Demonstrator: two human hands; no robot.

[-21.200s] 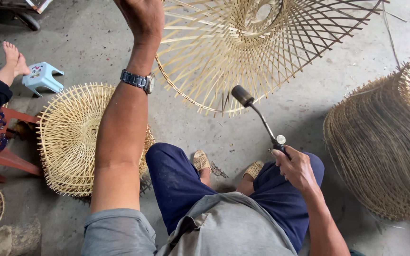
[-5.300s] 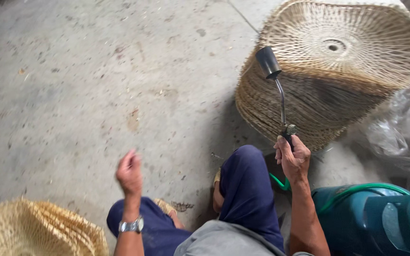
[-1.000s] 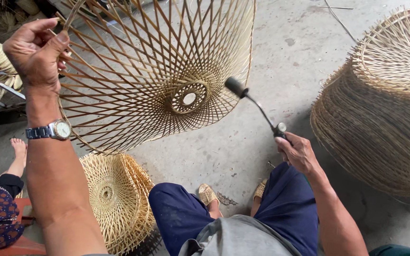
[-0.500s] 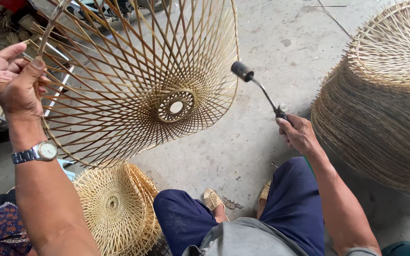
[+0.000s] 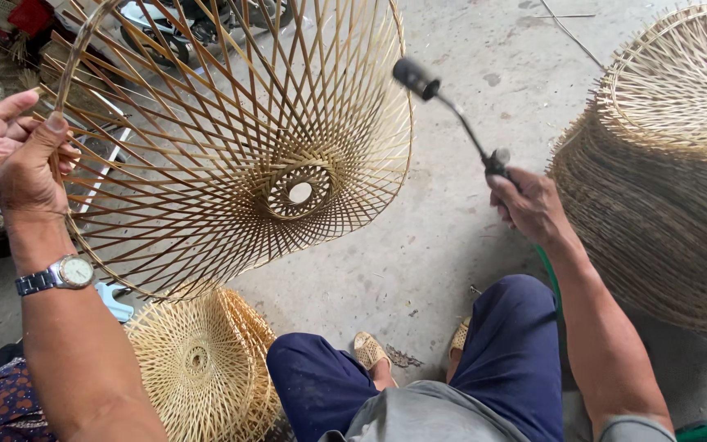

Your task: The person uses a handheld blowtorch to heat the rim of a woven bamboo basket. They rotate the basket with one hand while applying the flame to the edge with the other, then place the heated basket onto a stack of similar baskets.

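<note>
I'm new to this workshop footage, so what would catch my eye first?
The big open-weave bamboo lampshade frame, held up by its rim in the left hand, fills the upper left. The right hand points a black-nozzled gas torch toward it. A tall stack of woven shades sits at right.

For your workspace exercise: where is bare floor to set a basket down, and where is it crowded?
Bare concrete floor lies between the held woven frame and the right stack of baskets, ahead of the knees. Crowded lower left, around the pale basket stack.
</note>
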